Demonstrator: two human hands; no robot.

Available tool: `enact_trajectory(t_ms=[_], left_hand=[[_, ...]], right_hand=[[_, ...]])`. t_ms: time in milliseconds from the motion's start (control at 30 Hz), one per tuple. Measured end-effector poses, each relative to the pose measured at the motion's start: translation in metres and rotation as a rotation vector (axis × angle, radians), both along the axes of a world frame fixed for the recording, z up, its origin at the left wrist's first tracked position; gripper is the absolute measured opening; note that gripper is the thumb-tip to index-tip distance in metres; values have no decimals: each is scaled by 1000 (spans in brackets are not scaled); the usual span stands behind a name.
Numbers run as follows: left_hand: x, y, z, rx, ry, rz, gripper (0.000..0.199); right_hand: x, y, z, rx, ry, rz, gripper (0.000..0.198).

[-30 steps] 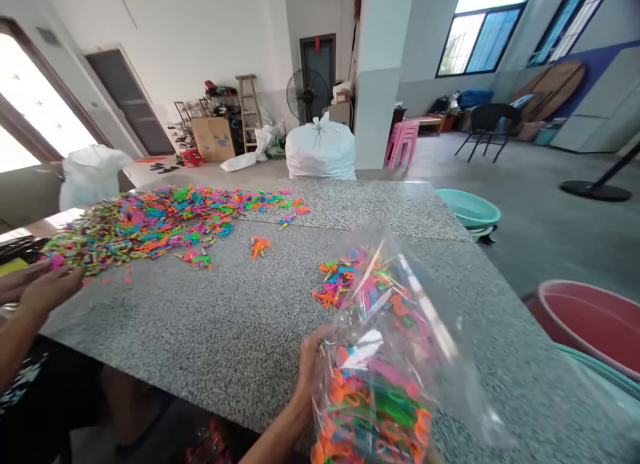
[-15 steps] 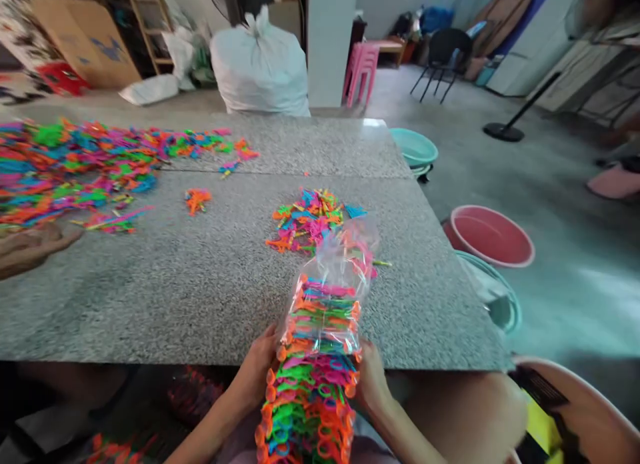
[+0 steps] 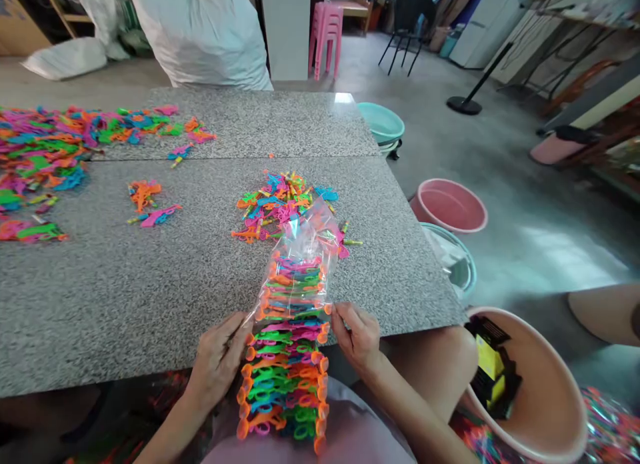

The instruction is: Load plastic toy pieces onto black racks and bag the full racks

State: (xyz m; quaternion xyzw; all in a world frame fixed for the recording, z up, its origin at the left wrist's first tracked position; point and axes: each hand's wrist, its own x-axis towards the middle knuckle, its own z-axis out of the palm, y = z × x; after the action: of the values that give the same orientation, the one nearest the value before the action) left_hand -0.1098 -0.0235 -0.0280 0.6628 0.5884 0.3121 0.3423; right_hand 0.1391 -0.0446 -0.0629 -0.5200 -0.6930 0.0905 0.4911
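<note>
A long stacked row of small bright plastic toys with round orange ends [image 3: 285, 384] runs from my lap up over the table edge. Its far part lies inside a clear plastic bag [image 3: 305, 244], while the near part is bare. On the left, my left hand [image 3: 220, 354] pinches the bag's edge near its mouth. My right hand [image 3: 357, 334] has its thumb and fingers closed at the opposite edge of the bag, beside an orange end. Just past the bag is a small heap of loose toys [image 3: 275, 201], partly covered by the bag's far end.
A large pile of loose toys [image 3: 45, 141] covers the far left of the speckled table [image 3: 150, 304]. Tied white sacks [image 3: 205, 34] stand behind. Right of the table are a red basin [image 3: 453, 207], teal basins [image 3: 383, 121] and a peach tub [image 3: 540, 377] holding black and yellow things.
My view has swung right. Another person's hand at the left has gone from view. A pink and blue toy now lies near the small orange one. My hands show more plainly at the bag's edges.
</note>
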Motion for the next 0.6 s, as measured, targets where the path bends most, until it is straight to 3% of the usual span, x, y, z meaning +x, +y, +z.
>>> enact_trajectory(t_ms=[100, 233, 400, 500, 600], left_hand=[[5, -1, 4, 14, 29, -6, 35], [6, -12, -4, 61, 47, -2, 31], [-8, -37, -17, 304, 69, -131, 17], [-4, -53, -16, 342, 41, -171, 20], [9, -49, 1, 293, 43, -121, 25]], right_hand=[[3, -6, 2, 128, -52, -2, 20], [15, -22, 9, 195, -197, 68, 24], [33, -57, 19, 284, -422, 236, 19], [36, -69, 23, 272, -407, 314, 17], [33, -55, 39, 169, -266, 280, 18]])
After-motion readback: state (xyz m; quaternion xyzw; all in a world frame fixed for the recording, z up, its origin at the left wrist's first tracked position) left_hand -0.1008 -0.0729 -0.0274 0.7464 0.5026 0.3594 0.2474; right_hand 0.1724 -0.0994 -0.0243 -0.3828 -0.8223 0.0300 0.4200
